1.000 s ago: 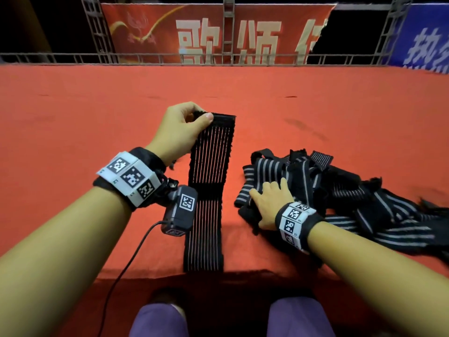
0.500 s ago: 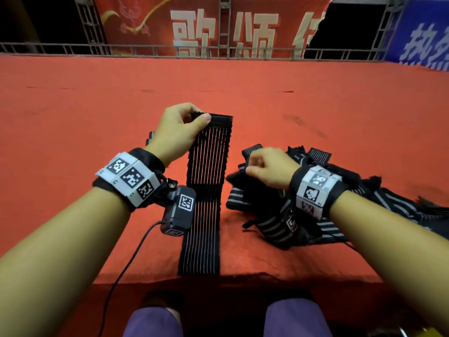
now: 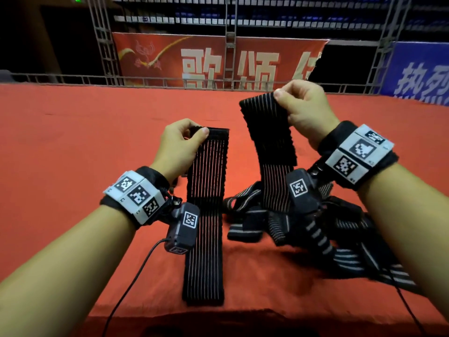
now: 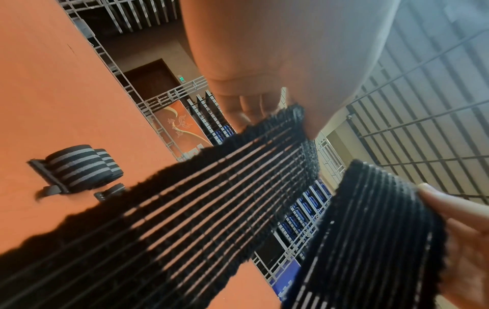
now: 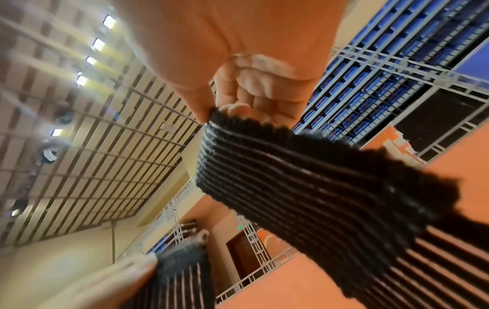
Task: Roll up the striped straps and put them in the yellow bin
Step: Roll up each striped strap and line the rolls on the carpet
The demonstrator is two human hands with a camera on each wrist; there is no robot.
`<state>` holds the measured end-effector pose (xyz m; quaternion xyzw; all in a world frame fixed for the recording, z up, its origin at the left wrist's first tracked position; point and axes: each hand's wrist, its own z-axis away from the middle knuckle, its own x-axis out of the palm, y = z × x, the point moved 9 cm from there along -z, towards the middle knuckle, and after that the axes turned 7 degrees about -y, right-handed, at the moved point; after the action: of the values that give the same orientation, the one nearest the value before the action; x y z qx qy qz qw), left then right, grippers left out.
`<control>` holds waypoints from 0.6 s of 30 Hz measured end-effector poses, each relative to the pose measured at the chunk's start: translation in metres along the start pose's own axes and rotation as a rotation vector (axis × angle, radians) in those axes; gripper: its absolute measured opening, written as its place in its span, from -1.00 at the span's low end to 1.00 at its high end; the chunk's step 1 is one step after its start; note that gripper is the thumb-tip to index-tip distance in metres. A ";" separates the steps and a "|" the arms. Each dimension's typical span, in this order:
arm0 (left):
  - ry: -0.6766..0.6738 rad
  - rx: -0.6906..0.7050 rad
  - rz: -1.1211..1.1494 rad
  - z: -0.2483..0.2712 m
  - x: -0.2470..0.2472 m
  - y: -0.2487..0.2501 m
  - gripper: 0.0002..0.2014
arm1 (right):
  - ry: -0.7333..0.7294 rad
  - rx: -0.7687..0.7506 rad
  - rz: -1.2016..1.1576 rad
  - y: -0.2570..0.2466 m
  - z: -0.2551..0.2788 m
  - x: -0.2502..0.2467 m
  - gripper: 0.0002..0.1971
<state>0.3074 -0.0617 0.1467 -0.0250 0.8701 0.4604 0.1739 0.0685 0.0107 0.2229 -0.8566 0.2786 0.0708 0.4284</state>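
A long black strap with thin pale stripes (image 3: 206, 215) lies flat on the red table, running toward me. My left hand (image 3: 181, 144) pinches its far end between thumb and fingers (image 4: 264, 108). My right hand (image 3: 302, 108) is raised above the table and pinches the end of a second striped strap (image 3: 269, 137), which hangs down into a tangled pile of striped straps (image 3: 315, 222) at the right. The same pinch shows in the right wrist view (image 5: 238, 113). No yellow bin is in view.
Two rolled striped straps (image 4: 79, 167) lie on the red table (image 3: 73, 142) to the left, seen only from the left wrist. A metal railing (image 3: 145, 81) runs along the far edge. The table's near edge (image 3: 218, 314) is just past the flat strap's end.
My right hand has risen from the pile, lifting one strap's end well above the table. My left hand keeps its pinch on the flat strap. The head view has tilted upward.
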 end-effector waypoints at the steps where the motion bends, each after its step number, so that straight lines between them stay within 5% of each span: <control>1: -0.001 0.011 0.009 -0.001 0.000 0.004 -0.87 | -0.030 -0.001 0.003 -0.003 0.001 0.006 -0.77; 8: -0.115 0.013 0.020 0.006 0.019 0.019 -0.96 | -0.137 0.042 -0.055 0.007 0.021 0.039 -0.76; 13: -0.220 -0.039 0.124 0.011 0.030 0.015 -0.70 | -0.156 0.057 -0.076 0.010 0.031 0.039 -0.76; 18: -0.237 -0.039 0.109 0.007 0.041 0.024 -0.94 | -0.152 0.034 -0.065 0.011 0.039 0.037 -0.78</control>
<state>0.2666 -0.0372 0.1488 0.0736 0.8344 0.4859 0.2497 0.0980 0.0203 0.1778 -0.8499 0.2186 0.1169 0.4649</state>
